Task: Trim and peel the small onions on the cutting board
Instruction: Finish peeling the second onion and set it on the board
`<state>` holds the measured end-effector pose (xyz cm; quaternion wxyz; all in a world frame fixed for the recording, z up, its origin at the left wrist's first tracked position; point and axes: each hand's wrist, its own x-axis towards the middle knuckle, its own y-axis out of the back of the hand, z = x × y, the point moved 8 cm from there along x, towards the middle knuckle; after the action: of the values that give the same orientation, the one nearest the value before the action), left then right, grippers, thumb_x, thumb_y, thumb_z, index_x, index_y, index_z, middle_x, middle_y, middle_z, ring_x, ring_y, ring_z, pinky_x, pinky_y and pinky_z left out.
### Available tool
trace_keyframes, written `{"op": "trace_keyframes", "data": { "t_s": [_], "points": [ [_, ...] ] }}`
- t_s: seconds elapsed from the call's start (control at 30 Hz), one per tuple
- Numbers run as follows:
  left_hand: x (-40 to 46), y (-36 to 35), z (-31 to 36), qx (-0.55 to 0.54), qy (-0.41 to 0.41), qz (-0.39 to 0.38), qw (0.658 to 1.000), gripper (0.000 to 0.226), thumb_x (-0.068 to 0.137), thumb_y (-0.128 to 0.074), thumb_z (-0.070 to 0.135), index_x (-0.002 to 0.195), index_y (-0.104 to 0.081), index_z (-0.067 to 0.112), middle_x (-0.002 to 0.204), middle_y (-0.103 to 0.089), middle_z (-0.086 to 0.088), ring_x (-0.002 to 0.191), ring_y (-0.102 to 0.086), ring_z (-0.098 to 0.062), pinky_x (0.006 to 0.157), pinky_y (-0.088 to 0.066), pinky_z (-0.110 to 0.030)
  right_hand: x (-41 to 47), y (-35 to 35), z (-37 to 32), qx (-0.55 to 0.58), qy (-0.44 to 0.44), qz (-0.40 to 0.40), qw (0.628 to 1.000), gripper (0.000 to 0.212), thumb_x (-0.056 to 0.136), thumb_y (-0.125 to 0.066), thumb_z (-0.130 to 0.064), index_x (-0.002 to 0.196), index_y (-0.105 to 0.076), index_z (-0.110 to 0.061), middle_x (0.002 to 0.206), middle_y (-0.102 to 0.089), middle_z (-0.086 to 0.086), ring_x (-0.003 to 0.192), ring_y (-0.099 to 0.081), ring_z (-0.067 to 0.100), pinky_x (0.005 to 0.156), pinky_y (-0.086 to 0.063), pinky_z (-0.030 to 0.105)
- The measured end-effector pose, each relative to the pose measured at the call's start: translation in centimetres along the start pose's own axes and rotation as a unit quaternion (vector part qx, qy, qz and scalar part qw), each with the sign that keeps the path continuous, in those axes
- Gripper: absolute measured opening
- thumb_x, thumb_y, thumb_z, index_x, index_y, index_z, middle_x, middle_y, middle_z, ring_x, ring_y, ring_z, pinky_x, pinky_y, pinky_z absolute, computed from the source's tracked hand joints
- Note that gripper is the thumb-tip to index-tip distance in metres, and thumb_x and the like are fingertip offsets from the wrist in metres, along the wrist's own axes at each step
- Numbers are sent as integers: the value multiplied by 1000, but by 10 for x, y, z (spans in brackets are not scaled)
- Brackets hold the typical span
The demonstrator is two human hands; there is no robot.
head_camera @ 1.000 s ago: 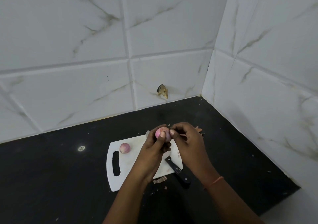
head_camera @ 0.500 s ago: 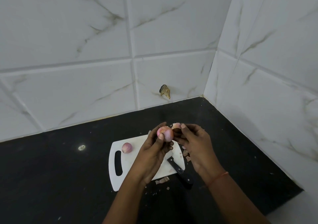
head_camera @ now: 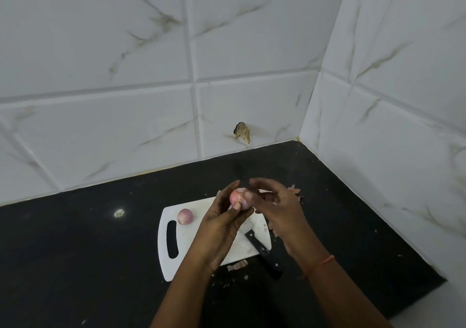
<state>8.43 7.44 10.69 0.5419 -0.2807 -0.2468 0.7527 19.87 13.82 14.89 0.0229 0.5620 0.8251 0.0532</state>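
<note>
Black countertop (head_camera: 75,252) carries it all, loose skin scraps (head_camera: 236,266) lying nearest beside a black-handled knife (head_camera: 263,252) angled off the white cutting board (head_camera: 186,242). Above the board, the left hand (head_camera: 222,224) grips a small pink onion (head_camera: 239,198), partly peeled by the look of it; the right hand (head_camera: 277,206) picks at its top, whether pinching skin I cannot tell. One more onion (head_camera: 185,216) waits on the board. Behind, more peelings (head_camera: 293,189), then marble-look wall tiles (head_camera: 126,50). No writing shows.
</note>
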Motion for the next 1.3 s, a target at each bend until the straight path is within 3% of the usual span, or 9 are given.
{"op": "trace_keyframes", "data": {
  "t_s": [0.1, 0.27, 0.43, 0.57, 0.67, 0.73, 0.97, 1.17, 1.3],
  "points": [
    [0, 0, 0, 20, -4, 1, 1000, 43, 93, -51, -6, 132, -59, 9, 127, -68, -12, 120, -64, -27, 99, -54, -36, 1, -3, -4, -119, 93, 20, 988, 15, 84, -73, -18, 97, -69, -25, 98, -68, -12, 94, -63, 2, 83, -52, 20],
    [-1, 2, 1, 66, -8, 13, 998, 40, 94, -54, -8, 128, -62, 12, 123, -70, -7, 117, -66, -25, 98, -55, -36, 1, -2, -7, -184, 128, 41, 974, 12, 91, -65, -15, 95, -64, -26, 92, -66, -13, 90, -63, 0, 78, -51, 13],
    [3, 3, -2, 18, 15, 24, 999, 38, 94, -45, -11, 120, -65, 8, 126, -65, -17, 114, -66, -32, 106, -49, -45, 2, 2, -2, -81, 86, 57, 991, 11, 93, -62, -14, 91, -63, -25, 91, -67, -8, 87, -64, -1, 70, -51, 11],
    [6, 5, -9, -11, 41, 36, 998, 37, 98, -42, -1, 130, -58, 7, 134, -58, -22, 124, -58, -39, 104, -49, -44, 2, 6, 5, -38, 54, 70, 995, 12, 91, -64, -14, 89, -65, -25, 92, -69, -5, 87, -67, 7, 74, -54, 17],
    [6, 6, -12, 38, 66, 48, 996, 31, 99, -53, 19, 129, -59, 11, 122, -60, -20, 98, -66, -29, 86, -54, -37, 1, 4, 1, -68, 76, 68, 993, 10, 91, -65, -13, 89, -66, -22, 88, -69, -6, 84, -66, 2, 72, -52, 13],
    [6, 7, -13, 56, 69, 58, 994, 29, 102, -49, 22, 127, -62, 14, 115, -58, -16, 84, -59, -22, 76, -50, -32, 0, 1, 0, -59, 80, 62, 993, 15, 91, -64, -10, 86, -65, -25, 86, -69, -7, 82, -65, -1, 68, -51, 10],
    [3, 10, -6, 69, 55, 53, 995, 26, 101, -52, 15, 123, -66, 14, 109, -67, -11, 74, -66, -15, 80, -54, -32, 7, 2, 10, -10, 42, 64, 997, 12, 90, -65, -11, 88, -68, -23, 88, -71, -2, 87, -69, 13, 76, -59, 27],
    [3, 12, 1, 100, 21, 56, 993, 27, 101, -50, 9, 123, -65, 12, 118, -65, -13, 86, -66, -16, 91, -56, -35, 6, -2, 25, 124, -42, 68, 989, 8, 94, -59, -8, 100, -65, -9, 97, -72, 11, 94, -71, 25, 84, -58, 38],
    [4, 15, 3, 64, 15, 67, 996, 30, 99, -48, 3, 122, -66, 12, 125, -62, -15, 107, -68, -30, 90, -58, -35, 10, 6, 31, 260, -95, 95, 956, 12, 97, -53, -7, 107, -58, -3, 95, -72, 20, 87, -73, 32, 74, -60, 36]
  ]
}}
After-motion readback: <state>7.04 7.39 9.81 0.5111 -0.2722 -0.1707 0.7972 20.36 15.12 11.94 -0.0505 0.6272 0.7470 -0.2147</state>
